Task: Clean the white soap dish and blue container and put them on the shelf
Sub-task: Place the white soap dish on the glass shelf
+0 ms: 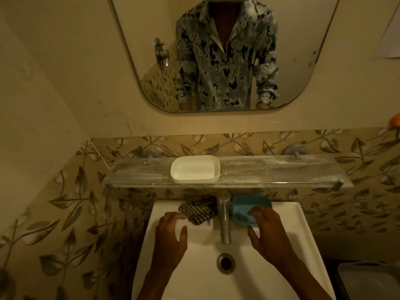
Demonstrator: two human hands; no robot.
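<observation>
White soap dish (195,168) sits on the glass shelf (281,172); blue container (246,207) rests on the sink (199,256) ledge; left hand (171,237) and right hand (268,232) hover, fingers spread, empty

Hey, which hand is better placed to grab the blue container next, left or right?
Right. The right hand is open, with its fingers at the near edge of the blue container, which sits right of the faucet. The left hand is across the faucet, by the striped cloth.

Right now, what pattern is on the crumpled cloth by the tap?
Crumpled cloth: dark and pale stripes, head view.
</observation>
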